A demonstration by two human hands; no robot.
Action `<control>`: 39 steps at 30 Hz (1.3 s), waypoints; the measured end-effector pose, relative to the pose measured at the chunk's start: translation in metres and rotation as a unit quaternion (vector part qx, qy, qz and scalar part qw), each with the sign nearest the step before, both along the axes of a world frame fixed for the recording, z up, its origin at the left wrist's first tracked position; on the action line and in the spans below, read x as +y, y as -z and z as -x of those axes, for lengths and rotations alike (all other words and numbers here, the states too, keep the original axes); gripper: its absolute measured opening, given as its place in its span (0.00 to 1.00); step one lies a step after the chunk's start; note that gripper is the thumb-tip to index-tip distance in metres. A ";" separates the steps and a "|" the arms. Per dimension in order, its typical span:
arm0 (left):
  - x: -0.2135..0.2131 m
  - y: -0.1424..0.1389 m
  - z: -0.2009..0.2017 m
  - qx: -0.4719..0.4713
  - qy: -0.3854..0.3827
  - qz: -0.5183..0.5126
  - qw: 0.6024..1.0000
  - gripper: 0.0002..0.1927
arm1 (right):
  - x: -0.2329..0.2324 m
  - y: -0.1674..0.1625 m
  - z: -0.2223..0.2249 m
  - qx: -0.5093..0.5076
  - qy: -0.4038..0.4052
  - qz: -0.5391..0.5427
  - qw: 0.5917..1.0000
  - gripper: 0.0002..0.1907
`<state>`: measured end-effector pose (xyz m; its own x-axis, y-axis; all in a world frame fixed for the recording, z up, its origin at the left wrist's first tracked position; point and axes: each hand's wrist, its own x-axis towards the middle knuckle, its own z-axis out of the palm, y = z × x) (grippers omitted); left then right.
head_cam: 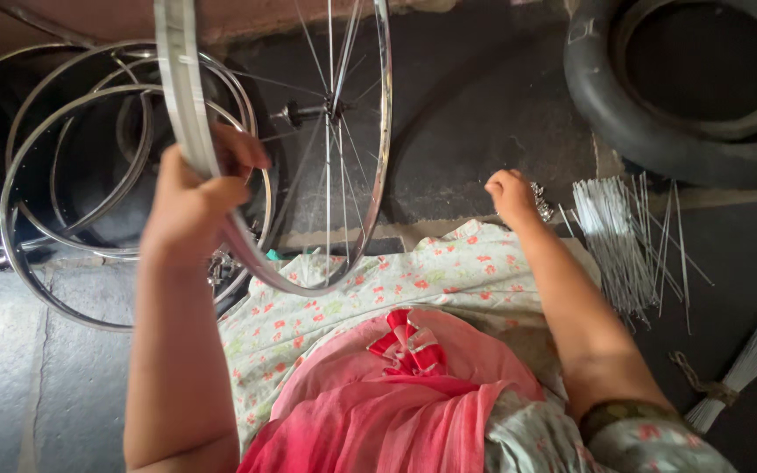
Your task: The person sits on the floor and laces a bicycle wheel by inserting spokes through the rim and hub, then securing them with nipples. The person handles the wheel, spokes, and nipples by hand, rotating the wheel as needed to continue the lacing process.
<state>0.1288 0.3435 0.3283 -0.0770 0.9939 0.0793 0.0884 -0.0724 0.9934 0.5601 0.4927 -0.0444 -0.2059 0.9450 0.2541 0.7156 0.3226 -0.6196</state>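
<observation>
I am gripping the wheel rim in my left hand, its hub at two o'clock. My right hand, nearer the loose spokes at three o'clock, is closing on small metal bits.

The spoked wheel stands upright ahead of the lap, its rim gripped by the left hand; its spokes and hub block passage through the rim opening. Left of it, a stack of bare rims covers the floor — no flat path there. The right hand rests closed on a small pile of metal parts, just beside loose spokes spread on the floor. A tied spoke bundle lies further right, and a black tyre closes the upper right corner. Open dark floor remains between wheel and tyre — the widest free lane.
</observation>
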 end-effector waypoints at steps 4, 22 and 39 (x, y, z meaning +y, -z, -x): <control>0.003 0.027 -0.055 0.066 -0.052 0.028 0.996 0.05 | -0.085 -0.089 0.059 0.386 -0.160 0.133 0.899 0.07; -0.008 0.075 -0.104 -0.168 0.453 -0.007 0.875 0.18 | -0.239 -0.209 0.082 0.383 -0.292 0.091 0.872 0.07; 0.031 0.119 -0.138 0.042 0.321 -0.370 0.871 0.17 | -0.234 -0.215 0.077 0.410 -0.294 0.092 0.859 0.07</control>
<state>0.2669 0.3748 0.2098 0.5126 0.5036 0.6955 -0.1369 -0.7517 0.6452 0.4832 0.2589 0.1702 -0.4838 0.7792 0.3986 -0.2376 0.3215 -0.9166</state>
